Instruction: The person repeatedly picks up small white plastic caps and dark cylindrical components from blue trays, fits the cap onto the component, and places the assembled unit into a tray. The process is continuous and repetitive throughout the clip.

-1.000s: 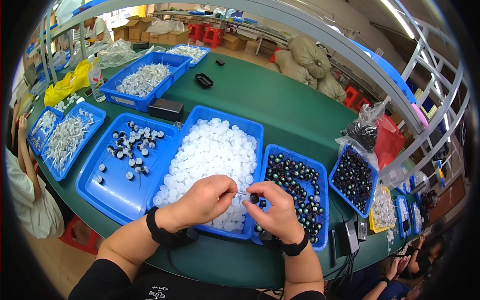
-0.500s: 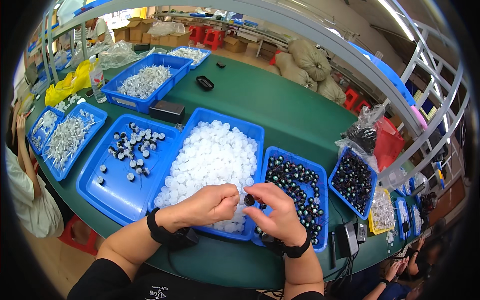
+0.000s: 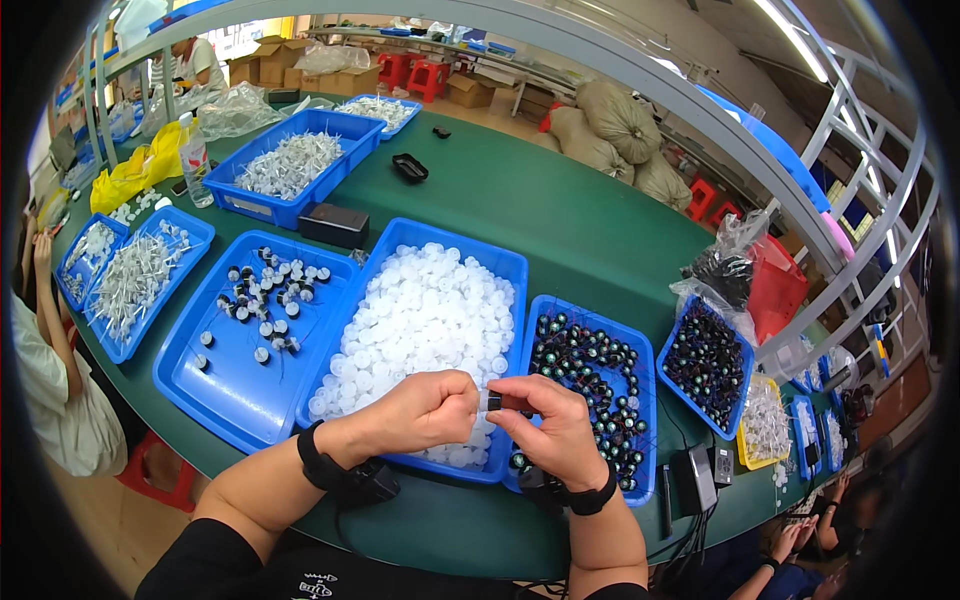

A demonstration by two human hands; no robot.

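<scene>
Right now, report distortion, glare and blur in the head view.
Head view: fisheye bends the green table edge and overhead rails; black vignette rings the rim; ceiling light strips blow out top right; left hand and right hand stay sharp, periphery softer.

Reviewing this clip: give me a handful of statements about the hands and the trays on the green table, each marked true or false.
1. Both hands meet over the blue plastic tray of white round caps. True: the left hand and the right hand pinch a small dark and white part between them.
2. The blue tray of dark round beads lies left of the caps tray. False: it lies to its right.
3. The tabletop is red. False: it is green.
4. Each wrist wears a black band. True: one on the left wrist, one on the right.
5. The blue tray left of the caps is heaped full. False: it holds a scattered few small pieces.
</scene>
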